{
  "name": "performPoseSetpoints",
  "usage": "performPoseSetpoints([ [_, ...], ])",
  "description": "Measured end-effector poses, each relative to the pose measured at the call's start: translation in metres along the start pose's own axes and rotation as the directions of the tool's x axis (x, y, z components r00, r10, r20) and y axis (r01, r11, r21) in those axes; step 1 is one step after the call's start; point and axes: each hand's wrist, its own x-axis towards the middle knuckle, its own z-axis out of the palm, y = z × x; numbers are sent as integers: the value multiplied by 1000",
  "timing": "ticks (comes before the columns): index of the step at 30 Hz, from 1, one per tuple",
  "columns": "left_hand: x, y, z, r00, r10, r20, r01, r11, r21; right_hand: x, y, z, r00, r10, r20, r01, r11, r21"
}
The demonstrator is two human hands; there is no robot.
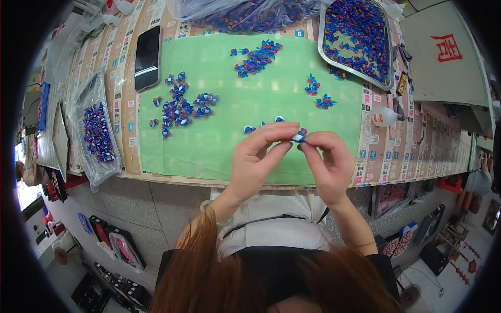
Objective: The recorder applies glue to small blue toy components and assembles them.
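Note:
Over the front of a green sheet (219, 151), my left hand (255, 161) and my right hand (330, 164) meet at their fingertips. Between them they pinch a small blue-and-white plastic piece (298, 138), with pinkish red showing beside it; its exact kind is too small to tell. Just behind my left fingers lie a few similar white-topped pieces (249, 129), partly hidden by the hand. A looser cluster of blue, white and red pieces (177, 110) is spread to the left. Another pile of blue and red pieces (258, 58) sits farther back.
A metal tray (390, 62) of blue pieces stands at the back right, near a small white bottle (384, 117). At the back is a clear plastic bag (250, 15) of pieces. A black phone (148, 57) and a plastic-wrapped tray (116, 151) lie left.

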Motion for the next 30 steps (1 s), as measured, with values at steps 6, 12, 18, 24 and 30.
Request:
performPoseSetpoints([
  [6,2,6,-4,947,-319,21,319,936,-148,4,-8,-5,678,678,285,-641,355,680],
  [12,2,3,-7,862,-494,115,489,749,-447,5,-16,-2,788,581,202,-584,603,543],
  [18,2,1,-9,847,-512,143,514,720,-467,1,-11,-3,792,569,223,-587,607,536],
  [24,16,-2,-70,918,-77,-388,245,881,404,-22,23,-29,767,490,-414,-386,868,312],
  [30,22,-2,-52,911,334,-243,99,395,913,-26,76,-78,665,258,-700,-442,892,-91],
])
